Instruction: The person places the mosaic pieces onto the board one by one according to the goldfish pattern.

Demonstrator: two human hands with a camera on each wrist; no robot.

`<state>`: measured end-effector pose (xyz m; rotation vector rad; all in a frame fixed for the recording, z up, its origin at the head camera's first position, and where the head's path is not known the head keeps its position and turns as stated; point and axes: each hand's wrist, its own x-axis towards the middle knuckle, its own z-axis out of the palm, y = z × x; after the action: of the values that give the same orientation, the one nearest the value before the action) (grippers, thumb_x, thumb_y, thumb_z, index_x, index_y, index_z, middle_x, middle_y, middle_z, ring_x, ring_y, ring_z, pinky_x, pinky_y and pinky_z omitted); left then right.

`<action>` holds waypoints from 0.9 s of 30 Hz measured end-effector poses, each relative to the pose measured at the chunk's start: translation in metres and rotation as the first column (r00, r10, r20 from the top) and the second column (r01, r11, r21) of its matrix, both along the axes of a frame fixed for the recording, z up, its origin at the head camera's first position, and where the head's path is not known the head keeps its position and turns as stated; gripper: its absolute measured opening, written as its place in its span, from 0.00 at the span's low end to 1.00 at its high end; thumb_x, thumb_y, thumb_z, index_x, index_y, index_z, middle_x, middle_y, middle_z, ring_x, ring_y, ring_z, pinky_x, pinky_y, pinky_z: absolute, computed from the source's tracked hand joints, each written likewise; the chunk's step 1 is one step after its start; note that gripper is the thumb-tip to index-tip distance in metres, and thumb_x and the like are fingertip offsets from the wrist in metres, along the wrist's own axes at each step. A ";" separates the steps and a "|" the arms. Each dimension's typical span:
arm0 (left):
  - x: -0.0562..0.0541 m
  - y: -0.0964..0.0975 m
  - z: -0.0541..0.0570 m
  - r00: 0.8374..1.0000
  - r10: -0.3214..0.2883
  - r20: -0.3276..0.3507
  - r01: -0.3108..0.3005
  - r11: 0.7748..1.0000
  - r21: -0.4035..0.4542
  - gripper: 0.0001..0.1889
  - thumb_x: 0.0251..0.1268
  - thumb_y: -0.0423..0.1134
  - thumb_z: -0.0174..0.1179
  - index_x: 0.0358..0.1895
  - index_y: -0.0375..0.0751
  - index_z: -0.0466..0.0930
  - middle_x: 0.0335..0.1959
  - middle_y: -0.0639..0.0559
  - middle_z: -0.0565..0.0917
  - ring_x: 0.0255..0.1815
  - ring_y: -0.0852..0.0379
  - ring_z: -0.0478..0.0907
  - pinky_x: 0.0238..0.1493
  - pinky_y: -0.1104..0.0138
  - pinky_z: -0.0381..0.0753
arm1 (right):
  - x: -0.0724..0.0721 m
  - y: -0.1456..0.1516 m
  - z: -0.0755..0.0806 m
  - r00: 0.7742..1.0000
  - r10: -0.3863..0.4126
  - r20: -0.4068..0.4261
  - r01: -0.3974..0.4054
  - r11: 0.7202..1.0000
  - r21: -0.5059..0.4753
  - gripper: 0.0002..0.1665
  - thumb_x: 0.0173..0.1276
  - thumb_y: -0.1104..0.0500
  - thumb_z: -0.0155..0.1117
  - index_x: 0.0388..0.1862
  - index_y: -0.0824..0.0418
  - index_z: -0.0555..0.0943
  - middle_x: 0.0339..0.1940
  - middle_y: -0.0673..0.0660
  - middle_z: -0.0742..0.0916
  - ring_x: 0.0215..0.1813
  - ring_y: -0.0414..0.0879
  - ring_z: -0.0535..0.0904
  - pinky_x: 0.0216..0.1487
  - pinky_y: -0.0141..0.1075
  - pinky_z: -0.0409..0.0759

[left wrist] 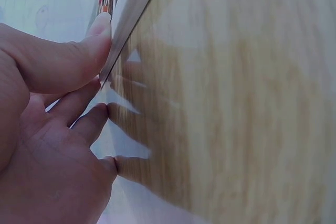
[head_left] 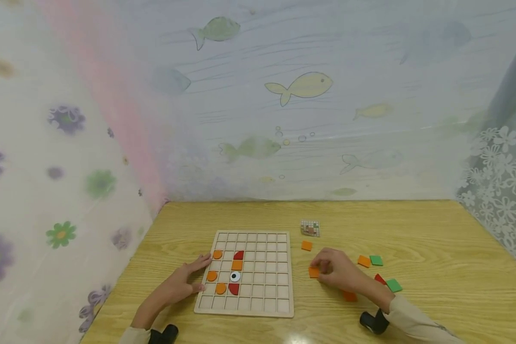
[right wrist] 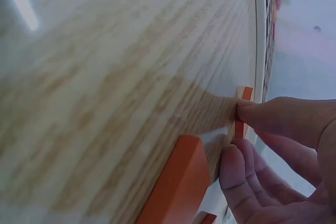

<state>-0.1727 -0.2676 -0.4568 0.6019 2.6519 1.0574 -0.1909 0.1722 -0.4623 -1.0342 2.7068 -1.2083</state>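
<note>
A wooden grid board (head_left: 268,286) lies on the table. On it are several orange round tiles (head_left: 212,276), red quarter-circle tiles (head_left: 239,255), an orange square (head_left: 237,265) and a white eye tile (head_left: 235,276). My left hand (head_left: 178,285) rests at the board's left edge with fingers spread. In the left wrist view its thumb (left wrist: 97,45) touches the board's side. Right of the board, my right hand (head_left: 337,270) pinches an orange square tile (head_left: 313,273) low at the tabletop. The right wrist view shows the thumb on that tile (right wrist: 247,94).
A small pattern card (head_left: 310,228) lies beyond the board's right corner, with an orange square (head_left: 306,245) before it. Near the right forearm lie green tiles (head_left: 393,285), an orange tile (head_left: 363,261), a red tile (head_left: 379,278) and an orange-red tile (head_left: 350,296). Printed curtains surround the table.
</note>
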 end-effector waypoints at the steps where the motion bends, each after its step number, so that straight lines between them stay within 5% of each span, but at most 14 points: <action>1: 0.000 0.000 0.000 1.000 0.002 0.000 -0.002 1.000 -0.002 0.35 0.60 0.34 0.62 0.71 0.34 0.60 0.73 0.40 0.55 0.73 0.37 0.44 0.66 0.35 0.33 | -0.001 -0.001 0.000 1.000 0.003 0.002 -0.003 1.000 -0.004 0.12 0.53 0.70 0.69 0.37 0.61 0.84 0.31 0.52 0.80 0.29 0.42 0.74 0.28 0.30 0.75; 12: -0.002 -0.001 -0.002 1.000 0.001 -0.002 -0.001 1.000 -0.011 0.35 0.60 0.35 0.63 0.71 0.36 0.61 0.73 0.41 0.56 0.73 0.37 0.45 0.66 0.36 0.34 | -0.004 -0.005 -0.001 0.999 0.042 0.016 -0.042 0.999 0.005 0.10 0.53 0.70 0.69 0.34 0.61 0.83 0.29 0.50 0.80 0.26 0.38 0.73 0.26 0.29 0.75; 27: -0.001 -0.002 -0.005 1.000 0.003 -0.014 -0.004 1.000 -0.019 0.36 0.59 0.35 0.63 0.71 0.37 0.60 0.73 0.43 0.56 0.74 0.39 0.46 0.67 0.37 0.36 | -0.008 -0.027 0.000 0.991 0.121 -0.065 -0.125 0.990 -0.064 0.11 0.50 0.72 0.67 0.34 0.64 0.84 0.28 0.53 0.82 0.26 0.38 0.77 0.25 0.28 0.78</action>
<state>-0.1741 -0.2694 -0.4621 0.6032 2.6730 1.0310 -0.1989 0.1456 -0.4620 -1.2457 2.6168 -1.2766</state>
